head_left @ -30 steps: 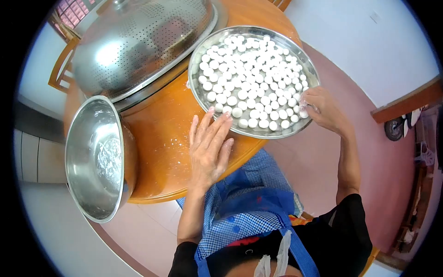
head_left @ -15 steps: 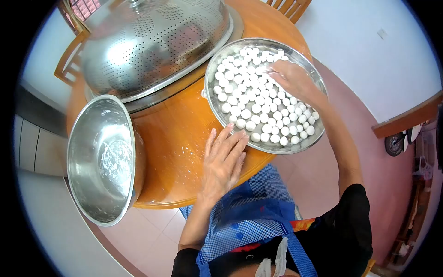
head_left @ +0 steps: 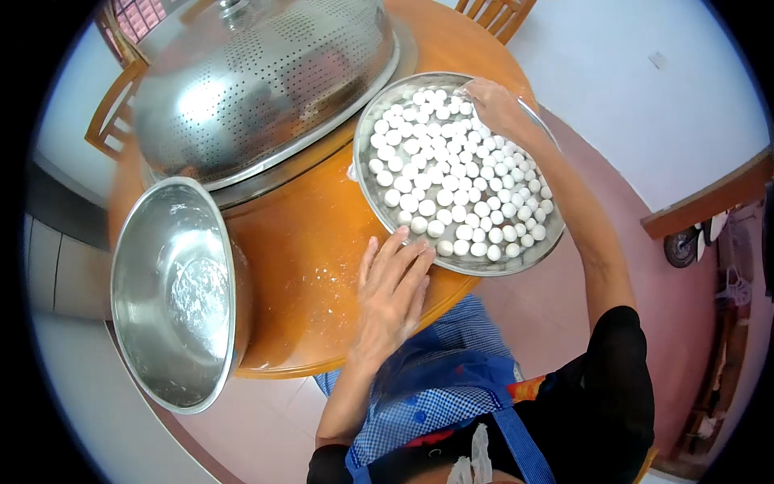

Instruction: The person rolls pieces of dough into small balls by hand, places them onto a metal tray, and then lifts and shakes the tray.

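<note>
A round metal tray (head_left: 538,260) holds many small white balls (head_left: 445,196) that look like dough, spread in a loose single layer. My left hand (head_left: 393,284) is open, fingers apart, with its fingertips at the tray's near left rim. Across the tray, my right hand (head_left: 501,109) reaches to the far rim, above the balls there. Its fingers look stretched and slightly bent, and no ball shows in them. Part of the far right rim is hidden behind this hand and forearm.
A deep metal bowl (head_left: 230,266) with white residue inside stands tilted at the table's left edge. A large perforated metal dome (head_left: 266,89) occupies the back left. White flecks dot the wooden table (head_left: 302,258). Chairs (head_left: 498,16) stand behind.
My right hand has moved from over the balls toward the tray's far rim. The left hand stays at the near rim. The whole view has shifted slightly.
</note>
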A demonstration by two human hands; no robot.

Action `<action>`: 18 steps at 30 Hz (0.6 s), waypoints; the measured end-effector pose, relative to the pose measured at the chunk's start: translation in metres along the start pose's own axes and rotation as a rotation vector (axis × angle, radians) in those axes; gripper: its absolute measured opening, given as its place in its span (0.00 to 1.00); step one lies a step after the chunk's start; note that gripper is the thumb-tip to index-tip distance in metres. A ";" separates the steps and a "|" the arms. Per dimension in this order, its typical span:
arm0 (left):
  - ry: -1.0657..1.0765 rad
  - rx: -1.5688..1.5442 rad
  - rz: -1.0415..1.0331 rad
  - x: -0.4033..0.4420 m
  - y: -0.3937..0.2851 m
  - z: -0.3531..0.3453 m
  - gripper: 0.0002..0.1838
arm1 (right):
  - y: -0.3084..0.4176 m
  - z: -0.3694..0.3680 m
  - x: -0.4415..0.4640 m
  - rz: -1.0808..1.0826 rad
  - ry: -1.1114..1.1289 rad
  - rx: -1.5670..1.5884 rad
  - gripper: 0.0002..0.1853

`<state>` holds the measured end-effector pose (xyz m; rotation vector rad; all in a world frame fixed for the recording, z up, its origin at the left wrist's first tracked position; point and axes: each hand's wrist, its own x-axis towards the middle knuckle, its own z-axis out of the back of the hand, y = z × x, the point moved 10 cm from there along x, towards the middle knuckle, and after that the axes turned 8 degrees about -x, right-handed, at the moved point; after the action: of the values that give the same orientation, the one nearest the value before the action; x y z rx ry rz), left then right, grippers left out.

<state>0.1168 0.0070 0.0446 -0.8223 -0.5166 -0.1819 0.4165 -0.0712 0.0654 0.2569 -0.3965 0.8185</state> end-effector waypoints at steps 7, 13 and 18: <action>0.000 0.004 -0.003 0.002 -0.003 0.000 0.21 | 0.007 -0.002 -0.033 0.217 -0.030 -0.053 0.13; 0.010 0.007 -0.009 0.002 -0.004 -0.002 0.20 | 0.111 -0.019 -0.093 0.228 0.293 0.107 0.30; -0.007 0.030 -0.008 0.002 -0.003 -0.002 0.19 | 0.125 -0.028 -0.093 0.437 0.366 0.078 0.32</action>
<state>0.1183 0.0040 0.0466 -0.7918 -0.5285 -0.1784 0.2725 -0.0396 0.0080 0.0875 -0.0723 1.2867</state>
